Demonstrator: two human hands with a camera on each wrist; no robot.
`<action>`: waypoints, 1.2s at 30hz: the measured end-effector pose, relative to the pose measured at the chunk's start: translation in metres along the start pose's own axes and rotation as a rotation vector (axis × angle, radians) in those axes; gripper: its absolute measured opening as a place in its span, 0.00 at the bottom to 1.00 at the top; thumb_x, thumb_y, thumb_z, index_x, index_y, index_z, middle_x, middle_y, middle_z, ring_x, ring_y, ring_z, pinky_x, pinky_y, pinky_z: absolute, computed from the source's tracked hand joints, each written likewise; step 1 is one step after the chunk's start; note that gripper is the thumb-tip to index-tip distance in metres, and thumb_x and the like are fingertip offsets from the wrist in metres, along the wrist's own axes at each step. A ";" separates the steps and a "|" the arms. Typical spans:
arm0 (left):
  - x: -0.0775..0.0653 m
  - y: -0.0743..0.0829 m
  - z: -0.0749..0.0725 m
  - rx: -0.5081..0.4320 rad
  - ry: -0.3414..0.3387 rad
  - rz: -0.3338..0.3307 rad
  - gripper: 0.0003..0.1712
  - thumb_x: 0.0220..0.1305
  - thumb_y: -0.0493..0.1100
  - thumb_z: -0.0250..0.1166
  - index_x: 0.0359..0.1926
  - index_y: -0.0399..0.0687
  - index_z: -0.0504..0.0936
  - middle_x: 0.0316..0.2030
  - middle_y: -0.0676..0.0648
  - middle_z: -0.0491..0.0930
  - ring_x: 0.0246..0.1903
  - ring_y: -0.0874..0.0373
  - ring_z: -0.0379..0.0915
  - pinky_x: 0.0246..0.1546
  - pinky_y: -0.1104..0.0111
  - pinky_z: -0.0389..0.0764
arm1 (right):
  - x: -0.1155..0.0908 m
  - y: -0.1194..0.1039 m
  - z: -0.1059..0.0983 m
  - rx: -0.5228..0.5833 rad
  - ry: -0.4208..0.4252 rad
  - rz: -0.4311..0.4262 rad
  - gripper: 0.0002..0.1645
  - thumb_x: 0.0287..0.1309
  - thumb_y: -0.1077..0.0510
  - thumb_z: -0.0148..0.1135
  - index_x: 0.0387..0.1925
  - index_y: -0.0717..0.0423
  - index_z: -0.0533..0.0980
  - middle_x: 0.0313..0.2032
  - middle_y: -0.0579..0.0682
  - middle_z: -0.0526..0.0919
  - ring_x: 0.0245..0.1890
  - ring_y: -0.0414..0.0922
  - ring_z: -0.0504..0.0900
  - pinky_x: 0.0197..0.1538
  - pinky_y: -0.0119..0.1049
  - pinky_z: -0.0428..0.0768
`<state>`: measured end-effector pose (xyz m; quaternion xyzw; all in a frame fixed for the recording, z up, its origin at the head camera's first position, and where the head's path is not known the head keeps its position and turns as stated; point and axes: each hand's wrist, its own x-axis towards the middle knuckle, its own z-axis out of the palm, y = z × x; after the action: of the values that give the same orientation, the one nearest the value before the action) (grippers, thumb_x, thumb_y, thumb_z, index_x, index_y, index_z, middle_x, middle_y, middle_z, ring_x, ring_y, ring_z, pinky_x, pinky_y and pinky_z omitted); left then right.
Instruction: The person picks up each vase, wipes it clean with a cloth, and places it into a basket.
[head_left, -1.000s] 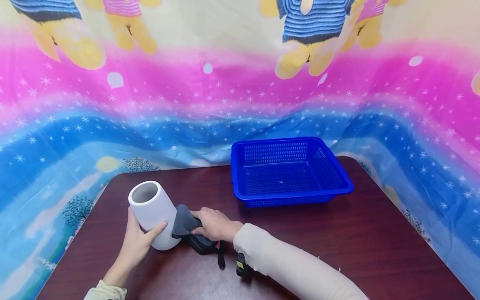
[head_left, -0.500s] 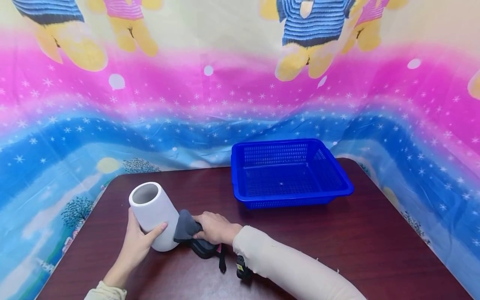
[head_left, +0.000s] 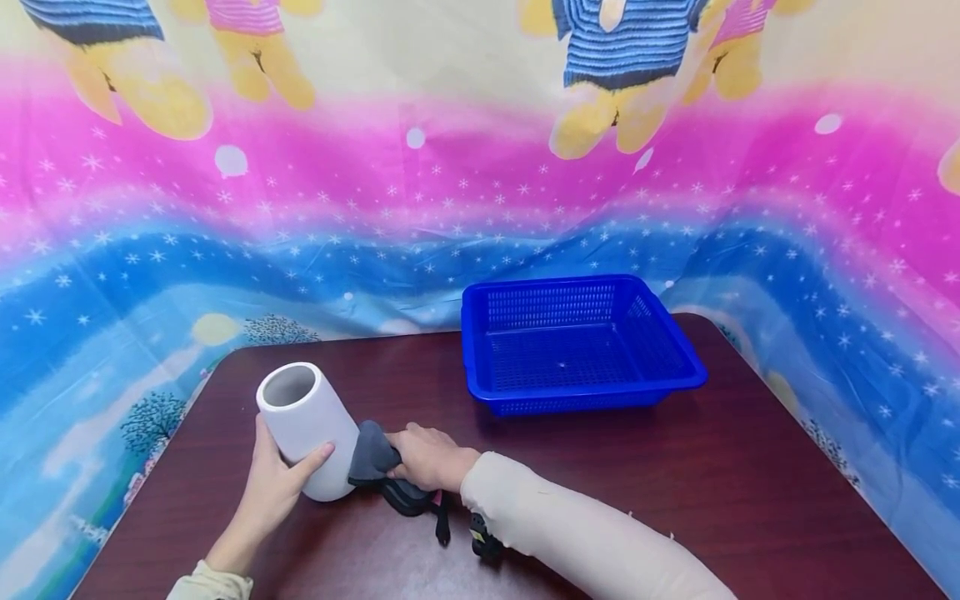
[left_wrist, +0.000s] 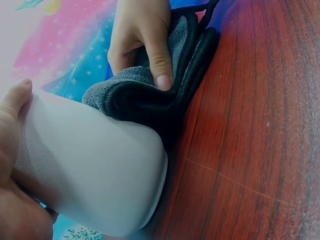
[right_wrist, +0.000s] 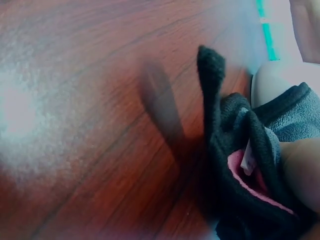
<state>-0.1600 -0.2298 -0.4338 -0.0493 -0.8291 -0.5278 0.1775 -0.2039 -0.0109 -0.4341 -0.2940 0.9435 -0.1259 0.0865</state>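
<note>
Head view shows a white vase [head_left: 318, 442] leaning to the left over a dark wooden table [head_left: 600, 492], grasped round its side by the person's left hand [head_left: 276, 483], thumb across the near face. The right hand [head_left: 427, 454] pinches a grey, black-edged cloth [head_left: 372, 454], which touches the vase low on its right side. A blue basket [head_left: 585, 392] sits toward the back of the table, apart from both hands.

The likeliest trouble is a slip of the vase: its wall looks smooth and only one hand steadies it, so a hard push from the cloth could twist it or tip it further left. Whether the base rests on the table or hangs just above is hard to tell, even from the left wrist view; if it hangs, a loosened hold could mean a drop and perhaps a chip. Because the cloth is bunched rather than flat, it may rub only a small patch. In the right wrist view, a black strap [right_wrist: 210, 72] on the cloth sticks out loose and could get trapped under the vase if it shifted closer.
</note>
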 end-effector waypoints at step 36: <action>-0.001 0.002 0.001 -0.019 -0.006 0.009 0.51 0.58 0.31 0.71 0.74 0.47 0.51 0.56 0.65 0.67 0.51 0.72 0.70 0.49 0.84 0.71 | -0.006 0.020 -0.003 0.152 -0.026 -0.103 0.36 0.66 0.47 0.65 0.72 0.47 0.68 0.63 0.49 0.80 0.61 0.42 0.77 0.63 0.34 0.76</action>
<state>-0.1589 -0.2283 -0.4328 -0.0563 -0.8244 -0.5347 0.1767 -0.2105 0.0094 -0.4366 -0.3361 0.9138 -0.1977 0.1140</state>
